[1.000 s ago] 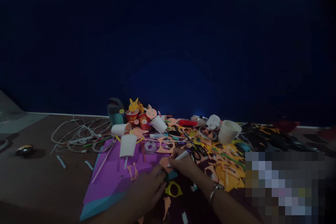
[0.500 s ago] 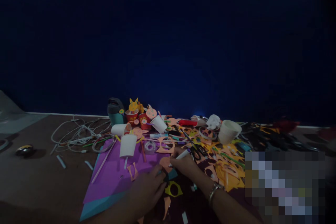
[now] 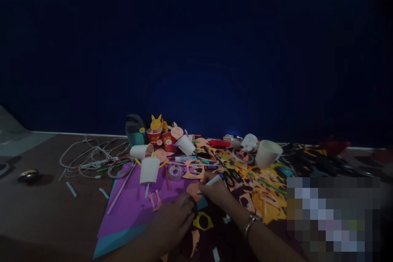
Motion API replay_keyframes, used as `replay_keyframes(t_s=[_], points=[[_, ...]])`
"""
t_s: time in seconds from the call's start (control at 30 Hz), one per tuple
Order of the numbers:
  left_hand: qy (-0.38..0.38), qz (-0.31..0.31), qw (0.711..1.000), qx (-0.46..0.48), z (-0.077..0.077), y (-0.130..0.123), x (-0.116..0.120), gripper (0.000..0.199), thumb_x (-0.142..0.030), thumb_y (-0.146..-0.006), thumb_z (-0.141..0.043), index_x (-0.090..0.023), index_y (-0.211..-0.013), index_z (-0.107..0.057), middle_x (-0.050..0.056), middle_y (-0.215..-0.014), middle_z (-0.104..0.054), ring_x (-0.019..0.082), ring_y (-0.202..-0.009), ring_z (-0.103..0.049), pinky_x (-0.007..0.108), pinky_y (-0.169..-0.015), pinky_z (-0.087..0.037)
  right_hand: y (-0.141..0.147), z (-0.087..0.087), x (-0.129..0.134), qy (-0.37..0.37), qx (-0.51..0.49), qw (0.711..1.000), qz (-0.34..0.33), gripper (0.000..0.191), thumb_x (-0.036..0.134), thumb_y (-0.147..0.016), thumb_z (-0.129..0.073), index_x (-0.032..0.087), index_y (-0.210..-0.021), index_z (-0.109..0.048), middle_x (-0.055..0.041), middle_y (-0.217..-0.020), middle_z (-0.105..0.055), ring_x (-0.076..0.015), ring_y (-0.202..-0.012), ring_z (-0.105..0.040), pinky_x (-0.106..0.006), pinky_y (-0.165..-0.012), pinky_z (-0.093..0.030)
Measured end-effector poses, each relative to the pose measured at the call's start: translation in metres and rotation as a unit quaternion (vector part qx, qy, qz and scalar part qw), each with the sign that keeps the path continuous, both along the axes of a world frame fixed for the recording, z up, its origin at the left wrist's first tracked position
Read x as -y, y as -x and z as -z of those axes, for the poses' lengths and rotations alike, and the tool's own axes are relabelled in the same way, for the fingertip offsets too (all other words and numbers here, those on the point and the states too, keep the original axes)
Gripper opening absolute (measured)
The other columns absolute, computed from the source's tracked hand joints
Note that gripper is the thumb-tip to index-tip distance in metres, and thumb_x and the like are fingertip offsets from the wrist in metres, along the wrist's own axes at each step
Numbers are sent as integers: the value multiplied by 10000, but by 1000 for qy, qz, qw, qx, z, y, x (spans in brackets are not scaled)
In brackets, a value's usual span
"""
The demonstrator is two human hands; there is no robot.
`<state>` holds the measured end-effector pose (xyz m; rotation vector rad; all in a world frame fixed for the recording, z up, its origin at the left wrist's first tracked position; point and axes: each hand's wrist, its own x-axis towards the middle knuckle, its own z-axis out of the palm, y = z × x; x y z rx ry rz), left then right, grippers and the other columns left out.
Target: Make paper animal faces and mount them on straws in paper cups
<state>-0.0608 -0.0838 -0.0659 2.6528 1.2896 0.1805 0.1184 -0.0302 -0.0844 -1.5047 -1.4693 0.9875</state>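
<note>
My right hand [image 3: 215,191] is closed around a white marker [image 3: 214,180], its tip down at a round orange paper piece [image 3: 193,190]. My left hand [image 3: 173,220] has its fingers bent together at the lower left edge of that round piece, holding it; the fingertips are partly hidden. A small teal paper scrap [image 3: 202,203] lies just under the piece. Below, between my wrists, is a yellow paper offcut [image 3: 203,221] with a round hole. Left of my hands a white paper cup [image 3: 150,170] stands on purple paper [image 3: 123,204], with a straw sticking out towards me.
Behind stand red cups [image 3: 154,136] with paper animal heads and a teal bottle [image 3: 135,133]. Scissors [image 3: 231,177], a tape roll [image 3: 176,171] and a white cup [image 3: 267,154] lie among yellow and orange offcuts [image 3: 267,202]. Tangled cables [image 3: 89,157] spread left.
Almost nothing differs. Both hands stay in place, with the marker tip still at the round orange paper piece.
</note>
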Motion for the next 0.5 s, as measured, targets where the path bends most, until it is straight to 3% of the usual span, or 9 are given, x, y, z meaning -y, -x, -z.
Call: replay_keyframes(t_s=[0.3, 0.5], points=[[3, -8, 1000, -13, -3, -1, 1, 227, -304, -906, -361, -256, -1039, -538, 49, -1184, -540, 185, -774, -600, 315, -679, -475, 1, 8, 0, 24, -55, 998, -25, 132, 166, -620, -533, 207, -566, -419, 90, -434, -415, -96, -448, -490, -174, -429, -382], [4, -3, 1000, -10, -3, -1, 0, 226, -302, -913, -351, -256, -1033, -537, 38, -1172, -542, 173, -763, -604, 308, -681, -474, 1, 13, 0, 21, -42, 998, -43, 118, 195, -645, -541, 203, -585, -439, 84, -448, -432, -80, -425, -445, -162, -393, -307]])
